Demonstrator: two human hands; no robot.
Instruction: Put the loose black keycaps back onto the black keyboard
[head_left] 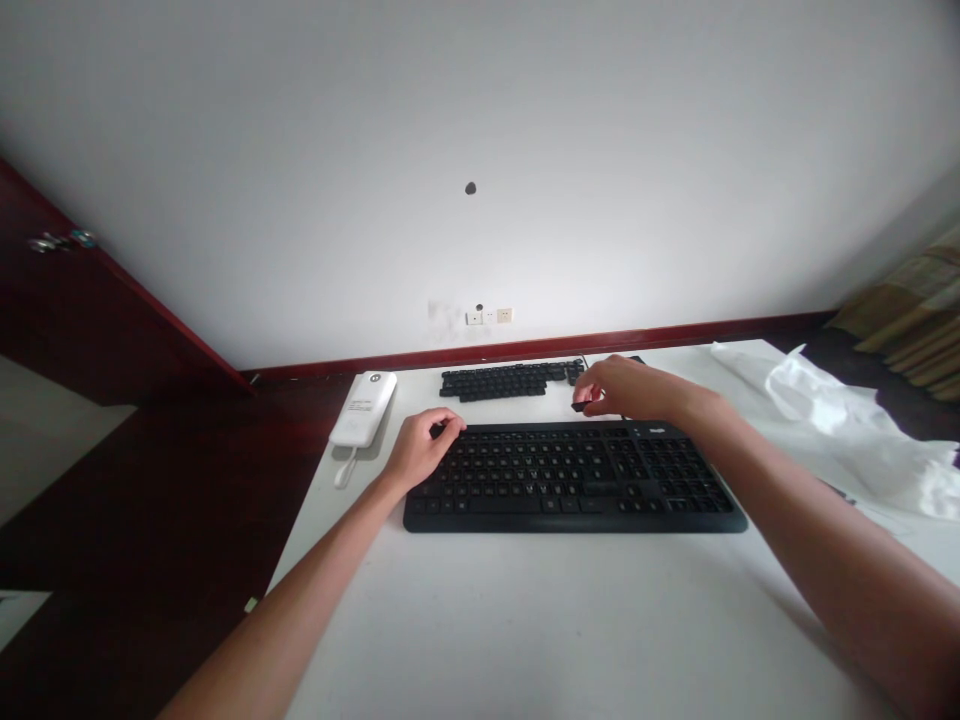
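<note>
A black full-size keyboard (517,505) lies flat on the white table, its long side facing me. My left hand (421,445) is closed at its upper left corner, thumb and fingers pinched over the edge. Above the keyboard's far edge, right of the middle, my right hand (619,388) pinches a small black keycap (580,406). Behind the keyboard, loose black keycaps (499,382) lie in rows with a stepped front outline. More of them reach toward my right hand, which partly covers them. The keyboard's upper right edge is hidden behind my right wrist.
A white power bank (364,410) with a short white strap (346,468) lies at the table's left edge. Crumpled white plastic (840,405) covers part of the right side. Beyond the white table (480,620) stands a wall with sockets (490,317); a dark red door (90,290) is at left.
</note>
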